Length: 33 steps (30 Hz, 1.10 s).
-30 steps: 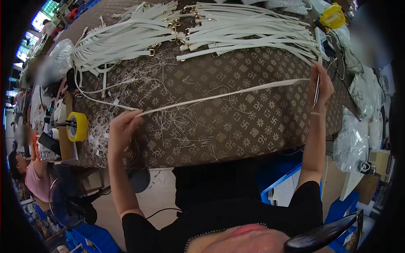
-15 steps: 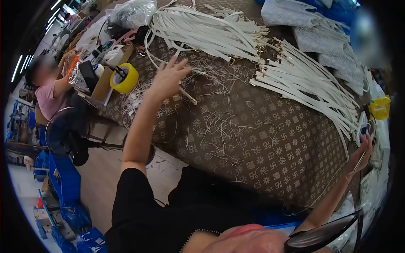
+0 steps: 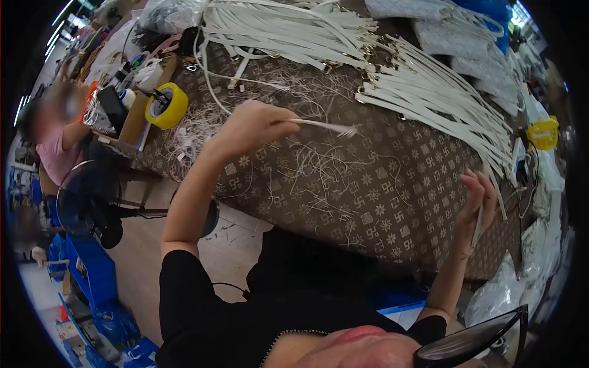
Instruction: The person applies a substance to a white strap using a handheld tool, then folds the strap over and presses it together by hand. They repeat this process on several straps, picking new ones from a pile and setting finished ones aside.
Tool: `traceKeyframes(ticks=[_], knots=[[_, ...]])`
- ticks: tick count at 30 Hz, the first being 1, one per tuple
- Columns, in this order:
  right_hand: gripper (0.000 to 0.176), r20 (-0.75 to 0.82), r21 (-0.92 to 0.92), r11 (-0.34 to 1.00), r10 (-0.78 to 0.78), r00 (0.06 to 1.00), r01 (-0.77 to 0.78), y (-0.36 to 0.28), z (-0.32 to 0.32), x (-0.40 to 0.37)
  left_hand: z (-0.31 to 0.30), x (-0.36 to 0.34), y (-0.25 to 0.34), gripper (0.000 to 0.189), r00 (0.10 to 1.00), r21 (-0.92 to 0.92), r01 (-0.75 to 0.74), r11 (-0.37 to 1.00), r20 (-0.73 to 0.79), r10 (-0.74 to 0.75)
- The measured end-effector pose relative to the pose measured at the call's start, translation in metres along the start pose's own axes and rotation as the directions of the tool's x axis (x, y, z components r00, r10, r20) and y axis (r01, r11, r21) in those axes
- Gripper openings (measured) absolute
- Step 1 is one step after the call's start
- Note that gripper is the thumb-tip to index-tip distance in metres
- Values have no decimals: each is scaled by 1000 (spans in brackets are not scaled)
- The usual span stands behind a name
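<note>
My left hand (image 3: 254, 127) is closed around a thin white strap (image 3: 319, 124), pinched between thumb and fingers above the table. The strap's end sticks out to the right and looks frayed or metal-tipped; blur hides which. A long loop of it trails back to the upper left. On the right, my right hand (image 3: 477, 199) is raised over the table with fingers curled. A slim, pale metallic tool (image 3: 477, 228) lies along its palm; its kind cannot be made out. Beyond my hands lie a large bundle of white straps (image 3: 288, 34) and a second bundle (image 3: 435, 104), both with gold-coloured buckles.
Loose thread scraps (image 3: 319, 172) litter the brown patterned tablecloth (image 3: 392, 214). A yellow tape roll (image 3: 167, 105) leans by a cardboard box (image 3: 146, 126) at left. White quilted pieces (image 3: 442, 43) lie at back right. A fan (image 3: 92, 202) and another person (image 3: 55, 144) are at left.
My left hand, spread open before, has closed on a white strap and lifted it. My right hand has moved left from the table's right side. The view has shifted slightly.
</note>
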State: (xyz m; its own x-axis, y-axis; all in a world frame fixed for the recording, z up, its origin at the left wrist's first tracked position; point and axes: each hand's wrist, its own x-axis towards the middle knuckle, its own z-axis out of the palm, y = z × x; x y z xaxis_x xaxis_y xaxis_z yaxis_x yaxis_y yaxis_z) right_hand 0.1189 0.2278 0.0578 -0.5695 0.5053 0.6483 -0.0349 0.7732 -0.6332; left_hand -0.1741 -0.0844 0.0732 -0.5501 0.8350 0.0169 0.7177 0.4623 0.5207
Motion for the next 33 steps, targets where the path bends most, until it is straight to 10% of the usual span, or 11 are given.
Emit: traceKeyframes(ticks=[4, 9, 12, 16, 24, 33], knots=[[21, 131, -55, 984, -163, 978, 172, -56, 43, -17, 44, 21, 85, 27, 943, -135, -161, 978, 272, 192], [15, 150, -233, 944, -202, 968, 233, -50, 46, -20, 70, 33, 122, 20, 786, -464, 34, 885, 560, 264], [7, 131, -175, 980, -75, 989, 98, -42, 39, -34, 76, 23, 109, 20, 789, -597, -62, 800, 461, 406], [8, 62, -205, 966, 175, 983, -159, -27, 14, -45, 49, 2, 53, 21, 858, -543, 128, 830, 481, 182], [8, 78, -276, 948, 186, 979, -158, -14, 11, -60, -8, -52, 3, 18, 804, -383, 510, 771, 530, -269], [10, 91, -407, 913, 40, 995, 0, -5, 18, -78, -2, -79, -25, 16, 948, -47, 297, 954, 136, -288]])
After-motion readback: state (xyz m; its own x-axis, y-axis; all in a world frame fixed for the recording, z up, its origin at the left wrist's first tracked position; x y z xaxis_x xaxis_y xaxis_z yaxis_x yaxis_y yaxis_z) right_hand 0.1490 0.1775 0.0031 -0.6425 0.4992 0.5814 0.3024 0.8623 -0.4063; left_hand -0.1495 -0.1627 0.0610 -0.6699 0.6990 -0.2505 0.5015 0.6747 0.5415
